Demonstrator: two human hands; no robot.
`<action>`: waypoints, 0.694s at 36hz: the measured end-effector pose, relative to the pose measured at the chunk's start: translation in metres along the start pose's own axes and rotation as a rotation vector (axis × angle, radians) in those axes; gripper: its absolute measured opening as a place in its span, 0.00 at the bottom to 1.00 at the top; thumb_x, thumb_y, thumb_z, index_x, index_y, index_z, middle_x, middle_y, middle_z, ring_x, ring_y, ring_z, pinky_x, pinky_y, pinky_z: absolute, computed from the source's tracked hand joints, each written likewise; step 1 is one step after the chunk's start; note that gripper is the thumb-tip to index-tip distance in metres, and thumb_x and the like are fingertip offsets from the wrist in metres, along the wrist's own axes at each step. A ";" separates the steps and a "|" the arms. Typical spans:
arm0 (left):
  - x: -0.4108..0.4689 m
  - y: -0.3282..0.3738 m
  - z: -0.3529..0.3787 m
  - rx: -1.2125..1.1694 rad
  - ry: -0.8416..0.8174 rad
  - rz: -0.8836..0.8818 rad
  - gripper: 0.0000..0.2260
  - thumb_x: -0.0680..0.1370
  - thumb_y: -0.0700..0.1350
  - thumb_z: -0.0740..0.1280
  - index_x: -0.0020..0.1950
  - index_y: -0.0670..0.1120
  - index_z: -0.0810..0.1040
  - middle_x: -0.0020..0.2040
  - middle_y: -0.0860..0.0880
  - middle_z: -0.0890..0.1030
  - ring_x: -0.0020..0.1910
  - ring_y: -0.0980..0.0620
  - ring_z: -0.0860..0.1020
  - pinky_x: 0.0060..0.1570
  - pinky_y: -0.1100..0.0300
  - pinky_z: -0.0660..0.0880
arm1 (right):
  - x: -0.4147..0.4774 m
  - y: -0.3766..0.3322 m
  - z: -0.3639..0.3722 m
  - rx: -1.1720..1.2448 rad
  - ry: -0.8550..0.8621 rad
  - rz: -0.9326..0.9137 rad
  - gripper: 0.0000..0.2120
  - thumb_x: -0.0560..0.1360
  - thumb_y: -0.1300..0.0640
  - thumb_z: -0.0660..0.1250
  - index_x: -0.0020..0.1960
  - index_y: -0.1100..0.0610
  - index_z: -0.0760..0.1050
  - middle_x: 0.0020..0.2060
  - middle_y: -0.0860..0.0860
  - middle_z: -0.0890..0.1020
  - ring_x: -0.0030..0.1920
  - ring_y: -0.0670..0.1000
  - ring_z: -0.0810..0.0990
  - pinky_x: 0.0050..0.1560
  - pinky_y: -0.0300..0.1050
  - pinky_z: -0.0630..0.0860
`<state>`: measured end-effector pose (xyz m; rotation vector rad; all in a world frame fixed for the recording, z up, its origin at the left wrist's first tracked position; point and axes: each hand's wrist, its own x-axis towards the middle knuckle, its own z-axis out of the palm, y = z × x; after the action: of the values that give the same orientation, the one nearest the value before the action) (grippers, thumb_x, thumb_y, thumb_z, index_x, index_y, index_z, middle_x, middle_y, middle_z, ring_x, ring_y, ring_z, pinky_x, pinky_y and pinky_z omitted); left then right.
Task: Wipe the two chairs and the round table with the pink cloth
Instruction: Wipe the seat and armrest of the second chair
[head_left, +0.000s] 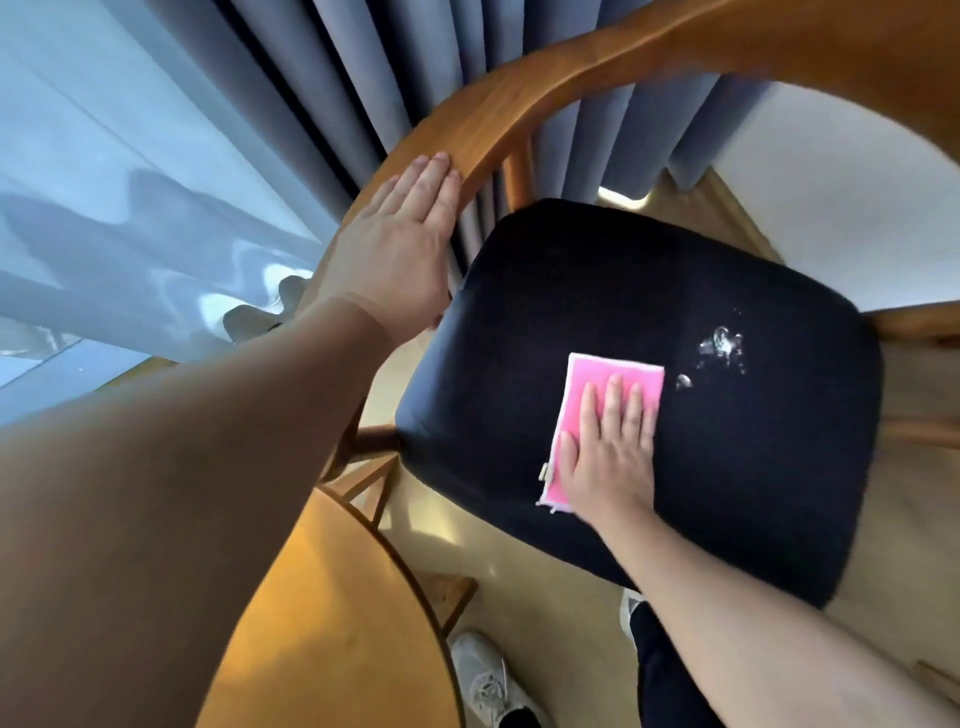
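- My right hand (608, 447) lies flat with straight fingers, pressing the pink cloth (589, 376) onto the dark seat cushion (571, 280) of a wooden chair (545, 98).
- The folded cloth sits near the middle of the seat. A small patch of wet droplets (722, 345) glistens just beyond its far right corner, not yet wiped.
- My left hand (400, 249) rests open, fingers together, on the chair's curved wooden rail (steadying it, I judge).
- The round bench (332, 623) shows at lower left, its edge near the chair and the cloth well apart from it.
- Progress, as I judge it, is early: this seat is in hand, and the droplets, the second chair (out of view) and the bench are left.
- No container shows in this view.
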<state>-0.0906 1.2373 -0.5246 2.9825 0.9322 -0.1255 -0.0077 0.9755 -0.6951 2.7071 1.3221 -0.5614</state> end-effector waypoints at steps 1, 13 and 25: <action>-0.001 0.001 0.000 0.016 -0.002 0.008 0.31 0.75 0.39 0.58 0.77 0.41 0.52 0.78 0.42 0.52 0.77 0.45 0.51 0.73 0.56 0.45 | -0.011 -0.002 0.005 0.006 0.003 -0.013 0.32 0.79 0.43 0.46 0.77 0.61 0.50 0.76 0.62 0.52 0.77 0.66 0.51 0.76 0.65 0.49; -0.024 0.026 0.000 0.230 0.024 0.180 0.28 0.76 0.42 0.51 0.77 0.40 0.53 0.77 0.41 0.56 0.76 0.44 0.52 0.73 0.53 0.44 | -0.065 0.009 0.026 -0.017 -0.039 -0.271 0.32 0.79 0.42 0.49 0.77 0.61 0.57 0.76 0.63 0.58 0.77 0.66 0.54 0.74 0.63 0.51; -0.078 0.120 0.112 -0.067 -0.494 0.103 0.31 0.78 0.42 0.53 0.78 0.51 0.41 0.78 0.49 0.40 0.77 0.46 0.41 0.74 0.46 0.44 | -0.094 0.036 0.034 0.033 0.007 -0.130 0.30 0.80 0.45 0.50 0.77 0.59 0.55 0.76 0.62 0.60 0.77 0.65 0.55 0.75 0.63 0.51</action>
<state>-0.0949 1.0901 -0.6312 2.7221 0.7026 -0.7681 -0.0419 0.8749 -0.6964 2.6647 1.5119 -0.5907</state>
